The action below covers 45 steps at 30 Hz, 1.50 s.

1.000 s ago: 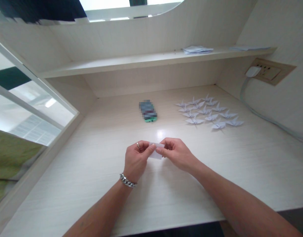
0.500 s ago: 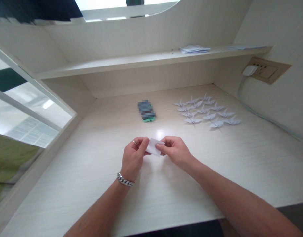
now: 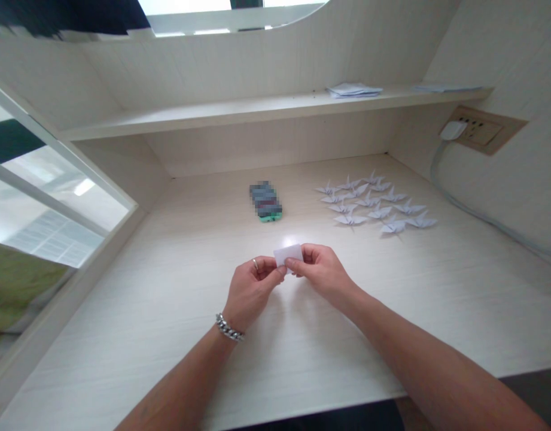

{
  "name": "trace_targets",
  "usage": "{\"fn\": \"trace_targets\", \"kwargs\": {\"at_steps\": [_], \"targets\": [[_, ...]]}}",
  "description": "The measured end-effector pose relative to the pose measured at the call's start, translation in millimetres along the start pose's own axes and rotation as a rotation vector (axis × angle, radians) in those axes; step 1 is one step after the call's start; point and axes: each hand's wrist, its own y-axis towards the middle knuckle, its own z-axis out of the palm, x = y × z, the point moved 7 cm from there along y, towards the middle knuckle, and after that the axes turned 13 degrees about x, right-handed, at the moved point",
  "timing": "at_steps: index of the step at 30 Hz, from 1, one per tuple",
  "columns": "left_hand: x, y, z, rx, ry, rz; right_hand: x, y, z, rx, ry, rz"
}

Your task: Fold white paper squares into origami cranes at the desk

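Note:
A small folded white paper (image 3: 288, 254) is held just above the pale desk (image 3: 176, 311), pinched from both sides. My left hand (image 3: 252, 291), with a ring and a chain bracelet, grips its lower left edge with fingertips closed. My right hand (image 3: 322, 274) pinches its right side with thumb and fingers closed. The paper stands up a little above the fingertips. Several finished white paper cranes (image 3: 376, 203) lie in rows on the desk to the far right of my hands.
A blurred phone in a green case (image 3: 265, 202) lies behind my hands. A shelf (image 3: 239, 114) above the desk carries a stack of white paper (image 3: 353, 90). A wall socket with a white plug (image 3: 454, 130) and its cable is at right. A window frame borders the left.
The paper has been turned and lifted between my fingertips, from lying low and sideways to standing higher. Both hands have shifted slightly away from me.

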Motion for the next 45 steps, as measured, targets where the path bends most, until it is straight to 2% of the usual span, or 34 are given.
{"fn": "trace_targets", "kwargs": {"at_steps": [4,9,14,21,28,34,38,45], "targets": [[1,-2,-0.8,-0.014,0.093,-0.028,-4,0,1,-0.003,0.071,0.043],[5,-1,-1.1,0.006,0.08,-0.029,-3,-2,-8,-0.137,0.16,0.003],[5,0,-1.7,-0.012,0.044,-0.011,-2,-2,-5,-0.125,0.154,0.006],[4,0,-2.3,-0.014,-0.044,0.038,0,-5,-1,-0.139,0.272,0.015],[-1,-2,-0.8,0.044,0.101,0.064,-1,-5,0,-0.141,0.296,0.024],[-1,-2,0.2,0.068,0.148,0.075,3,-5,0,-0.094,0.23,0.008],[-1,-2,2.3,0.068,0.079,0.072,5,-5,1,-0.056,0.132,-0.009],[-4,-5,-3.9,-0.043,0.147,0.089,8,-7,1,-0.052,-0.017,-0.072]]}}
